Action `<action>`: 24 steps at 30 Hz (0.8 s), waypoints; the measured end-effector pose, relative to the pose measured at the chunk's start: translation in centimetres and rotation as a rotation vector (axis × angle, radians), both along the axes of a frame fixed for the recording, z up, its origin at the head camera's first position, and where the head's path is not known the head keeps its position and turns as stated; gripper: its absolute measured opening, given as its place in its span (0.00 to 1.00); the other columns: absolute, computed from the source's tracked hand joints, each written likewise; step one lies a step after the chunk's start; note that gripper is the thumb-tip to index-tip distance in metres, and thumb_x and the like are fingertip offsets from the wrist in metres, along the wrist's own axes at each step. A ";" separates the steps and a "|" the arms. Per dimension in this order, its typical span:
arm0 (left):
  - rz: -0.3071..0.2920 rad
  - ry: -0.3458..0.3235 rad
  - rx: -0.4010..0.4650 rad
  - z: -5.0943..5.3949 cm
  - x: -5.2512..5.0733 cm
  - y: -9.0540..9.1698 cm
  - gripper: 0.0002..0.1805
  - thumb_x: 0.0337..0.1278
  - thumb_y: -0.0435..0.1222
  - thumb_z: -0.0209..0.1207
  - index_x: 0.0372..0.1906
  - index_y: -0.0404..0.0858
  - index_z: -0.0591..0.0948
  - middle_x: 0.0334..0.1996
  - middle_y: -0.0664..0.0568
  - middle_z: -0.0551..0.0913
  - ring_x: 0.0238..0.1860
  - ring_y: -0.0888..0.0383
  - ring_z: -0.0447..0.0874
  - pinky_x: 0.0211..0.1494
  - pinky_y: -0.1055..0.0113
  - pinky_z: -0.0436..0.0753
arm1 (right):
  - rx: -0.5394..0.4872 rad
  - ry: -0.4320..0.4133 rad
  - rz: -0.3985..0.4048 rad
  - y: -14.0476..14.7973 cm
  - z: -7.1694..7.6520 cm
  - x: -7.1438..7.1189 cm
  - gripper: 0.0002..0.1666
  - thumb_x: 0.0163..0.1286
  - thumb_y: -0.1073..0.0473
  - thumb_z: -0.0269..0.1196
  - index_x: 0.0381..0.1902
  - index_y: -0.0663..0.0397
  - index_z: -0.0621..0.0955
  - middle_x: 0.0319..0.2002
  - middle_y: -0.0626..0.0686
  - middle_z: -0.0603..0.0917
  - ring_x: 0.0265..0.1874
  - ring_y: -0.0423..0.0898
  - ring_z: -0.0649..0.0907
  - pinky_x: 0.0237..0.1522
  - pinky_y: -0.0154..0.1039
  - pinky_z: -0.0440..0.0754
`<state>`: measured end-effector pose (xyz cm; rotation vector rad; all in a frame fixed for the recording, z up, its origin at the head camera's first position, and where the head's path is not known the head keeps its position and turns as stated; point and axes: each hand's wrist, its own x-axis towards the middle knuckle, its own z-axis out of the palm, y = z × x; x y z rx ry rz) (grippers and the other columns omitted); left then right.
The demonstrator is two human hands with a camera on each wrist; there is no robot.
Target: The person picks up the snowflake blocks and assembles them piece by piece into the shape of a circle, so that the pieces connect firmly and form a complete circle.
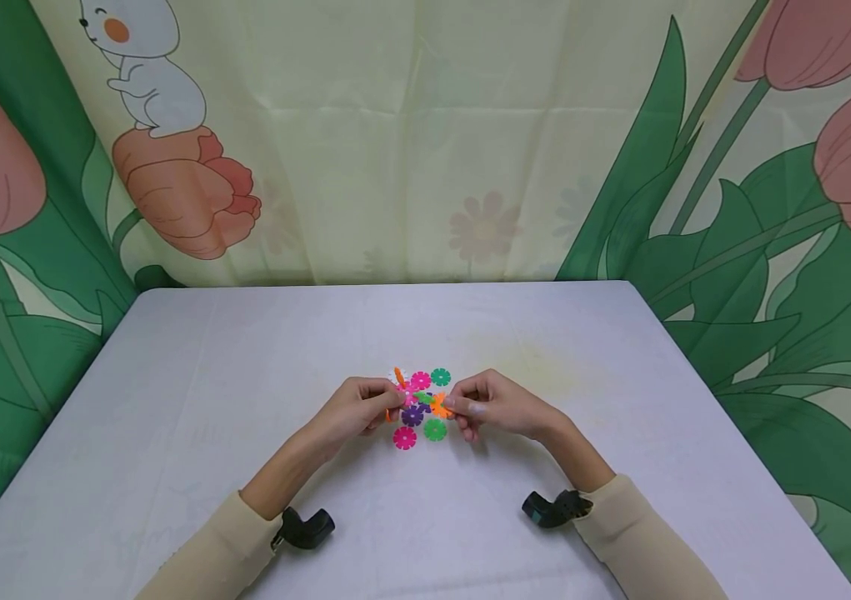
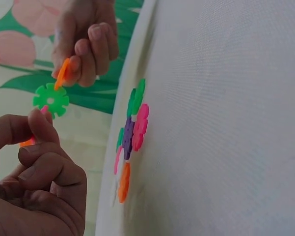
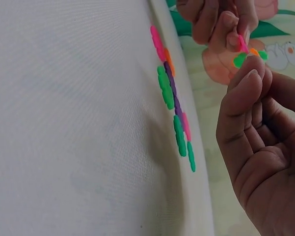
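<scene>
Handling thin, flat, plastic-looking discs with rounded petal edges and narrow notches cut round the rim, above a desk (image 1: 245, 375) showing a white, finely woven surface. Pinching a pink disc (image 3: 242, 43) in the narrow grip of the left hand (image 1: 361, 406). Pinching an orange disc (image 2: 63, 73), seen nearly edge-on, in the equally narrow grip of the right hand (image 1: 496, 406). Holding a green disc (image 2: 58, 102), round-holed at the centre, between both grips, touching the pink one on one side and the orange one on the other; not being able to tell how deeply slotted. Showing a second orange disc (image 2: 26, 143) at the left hand, largely hidden. Holding these pieces raised off the desk, with loose ones lying close below and between the hands. Counting, on the desk in the right wrist view, three green discs (image 3: 165, 87), two pink discs (image 3: 157, 43), one flat orange piece (image 3: 170, 63), and purple discs (image 1: 412, 415) overlapping too closely for a sure number. Seeing a pale piece (image 2: 114, 191) lying nearby in the left wrist view, too faint for a clear shape.
</scene>
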<state>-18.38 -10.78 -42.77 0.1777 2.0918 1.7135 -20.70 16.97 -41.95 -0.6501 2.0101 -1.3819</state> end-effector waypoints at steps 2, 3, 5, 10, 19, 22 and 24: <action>0.000 0.001 -0.005 0.0 0.0 0.0 0.15 0.74 0.39 0.60 0.41 0.28 0.84 0.27 0.49 0.80 0.24 0.58 0.63 0.27 0.71 0.65 | -0.001 0.001 0.006 0.0 0.0 0.0 0.21 0.82 0.56 0.60 0.43 0.75 0.82 0.25 0.49 0.84 0.25 0.43 0.82 0.33 0.37 0.85; 0.000 0.002 -0.007 0.0 0.0 0.0 0.14 0.74 0.39 0.60 0.41 0.28 0.84 0.27 0.49 0.80 0.24 0.58 0.64 0.27 0.71 0.66 | -0.002 -0.001 0.007 0.0 0.0 0.0 0.21 0.82 0.56 0.59 0.44 0.75 0.82 0.25 0.49 0.84 0.25 0.43 0.82 0.33 0.37 0.85; 0.001 0.002 -0.009 0.0 0.0 0.0 0.14 0.74 0.38 0.59 0.41 0.28 0.84 0.27 0.49 0.80 0.24 0.58 0.64 0.27 0.71 0.66 | -0.001 -0.004 0.008 0.0 -0.1 0.0 0.20 0.82 0.57 0.59 0.44 0.75 0.82 0.25 0.49 0.84 0.25 0.42 0.82 0.33 0.36 0.85; 0.004 -0.003 -0.011 -0.1 -0.1 0.0 0.14 0.74 0.38 0.59 0.41 0.28 0.84 0.27 0.49 0.80 0.23 0.59 0.63 0.27 0.71 0.65 | 0.001 -0.005 0.013 -0.1 -0.2 -0.1 0.20 0.82 0.56 0.60 0.45 0.75 0.82 0.26 0.48 0.84 0.26 0.42 0.83 0.34 0.36 0.85; -0.001 0.003 -0.023 -0.1 -0.2 -0.1 0.15 0.73 0.40 0.61 0.42 0.29 0.85 0.27 0.48 0.81 0.23 0.59 0.63 0.27 0.71 0.64 | -0.026 0.001 0.024 -0.1 -0.2 0.0 0.21 0.82 0.56 0.60 0.44 0.75 0.82 0.25 0.49 0.83 0.25 0.43 0.82 0.33 0.36 0.84; 0.003 0.003 -0.015 -0.3 -0.2 -0.1 0.15 0.73 0.40 0.61 0.42 0.29 0.86 0.27 0.49 0.81 0.23 0.59 0.63 0.27 0.71 0.65 | -0.033 0.003 0.029 -0.1 -0.2 0.0 0.21 0.82 0.56 0.60 0.43 0.76 0.82 0.25 0.49 0.83 0.24 0.42 0.82 0.33 0.36 0.85; 0.002 -0.001 -0.006 -0.4 -0.1 -0.1 0.15 0.73 0.40 0.61 0.42 0.29 0.86 0.26 0.50 0.81 0.23 0.59 0.63 0.27 0.71 0.64 | -0.033 0.006 0.028 -0.2 -0.2 0.0 0.21 0.82 0.56 0.59 0.43 0.76 0.82 0.25 0.48 0.84 0.25 0.42 0.82 0.33 0.37 0.85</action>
